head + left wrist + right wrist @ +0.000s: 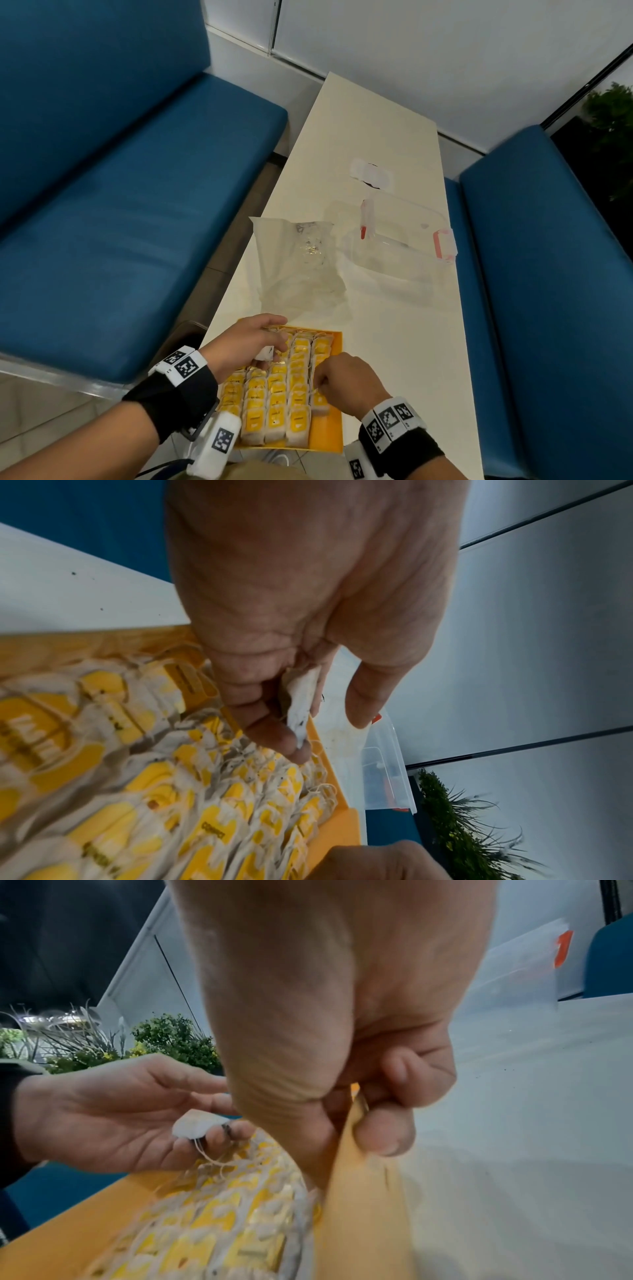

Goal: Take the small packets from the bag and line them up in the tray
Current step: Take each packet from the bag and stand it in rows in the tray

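Item: small packets (278, 409), soft, light, stringed (snag-prone); best pinched at paper edges. Rows fill orange tray (330, 437) on table (376, 137). Left hand (247, 342) pinches one packet (198, 1123); right hand (346, 380) curled at rows, contents unclear.

The tray (334, 435) is orange-yellow; the tea bags (274, 404) in it are off-white with yellow tags. The bag (294, 260) is clear, the container (394, 240) clear with red clips. The surface (376, 137) is cream, the benches (102, 171) blue, the wristbands (178, 390) black with black-and-white square markers.
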Motion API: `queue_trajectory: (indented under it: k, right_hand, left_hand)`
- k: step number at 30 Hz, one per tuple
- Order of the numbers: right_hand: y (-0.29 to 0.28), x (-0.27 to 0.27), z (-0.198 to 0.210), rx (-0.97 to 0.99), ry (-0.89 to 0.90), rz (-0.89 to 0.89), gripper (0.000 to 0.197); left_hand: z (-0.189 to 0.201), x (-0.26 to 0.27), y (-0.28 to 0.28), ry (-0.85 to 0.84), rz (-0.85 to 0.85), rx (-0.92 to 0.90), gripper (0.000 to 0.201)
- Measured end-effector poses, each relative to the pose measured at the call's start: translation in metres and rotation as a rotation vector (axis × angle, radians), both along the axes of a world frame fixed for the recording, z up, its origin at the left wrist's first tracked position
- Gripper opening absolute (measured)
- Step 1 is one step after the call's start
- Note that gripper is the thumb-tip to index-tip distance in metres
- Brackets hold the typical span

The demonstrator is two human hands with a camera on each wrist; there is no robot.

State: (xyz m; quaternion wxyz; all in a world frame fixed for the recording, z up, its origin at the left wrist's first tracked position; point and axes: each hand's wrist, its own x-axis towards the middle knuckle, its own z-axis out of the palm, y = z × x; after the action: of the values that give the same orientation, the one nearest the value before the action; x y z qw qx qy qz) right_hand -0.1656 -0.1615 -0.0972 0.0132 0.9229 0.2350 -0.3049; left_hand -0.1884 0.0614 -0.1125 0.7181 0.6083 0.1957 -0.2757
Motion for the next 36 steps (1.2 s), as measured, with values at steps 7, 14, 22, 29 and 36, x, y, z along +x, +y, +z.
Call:
queue_trajectory:
  k: [7, 14, 22, 29, 36]
  right_hand:
    - [-0.006, -0.006, -0.015, 0.019, -0.091, -0.001, 0.024]
    - [-0.007, -0.013, -0.02, 0.044, -0.133, -0.008, 0.022]
    - [-0.009, 0.007, 0.012, 0.271, -0.313, -0.089, 0.027]
    - [0.021, 0.0, 0.034, 0.566, -0.242, 0.131, 0.033]
    - [0.037, -0.002, 0.029, 0.656, -0.276, 0.039, 0.024]
  left_hand:
    - [0.001, 0.0, 0.0, 0.012, 0.004, -0.009, 0.039]
    - [0.004, -0.001, 0.0, 0.017, 0.04, -0.053, 0.028]
    - [0.01, 0.0, 0.001, 0.036, 0.045, -0.203, 0.032]
    - [0.011, 0.004, -0.01, 0.036, 0.106, -0.328, 0.037]
    - [0.012, 0.003, -0.011, 0.046, 0.102, -0.338, 0.034]
